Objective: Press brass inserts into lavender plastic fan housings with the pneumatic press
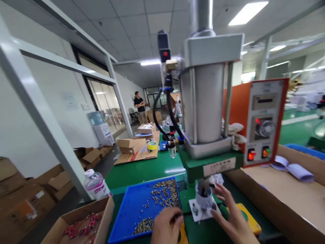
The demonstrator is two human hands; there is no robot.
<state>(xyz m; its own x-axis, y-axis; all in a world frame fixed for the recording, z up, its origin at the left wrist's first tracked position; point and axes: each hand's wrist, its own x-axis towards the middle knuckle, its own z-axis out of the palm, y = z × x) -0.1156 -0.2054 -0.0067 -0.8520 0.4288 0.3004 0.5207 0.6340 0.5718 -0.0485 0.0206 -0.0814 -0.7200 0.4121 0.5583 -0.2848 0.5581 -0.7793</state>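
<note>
Beside the blue tray (129, 206), both hands (press label (219, 166) unreadable) flank the fixture (203, 200).

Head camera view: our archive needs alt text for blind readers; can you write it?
A person's right hand touches a white fixture under a pneumatic press, while the left hand rests beside a blue tray of small metal parts.

Head view, close above workbench (152, 169)

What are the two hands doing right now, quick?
Left hand: curled at the blue plastic tray of small metal parts; any hold cannot be told.
Right hand: open, fingers beside the white cylindrical fixture.
</note>
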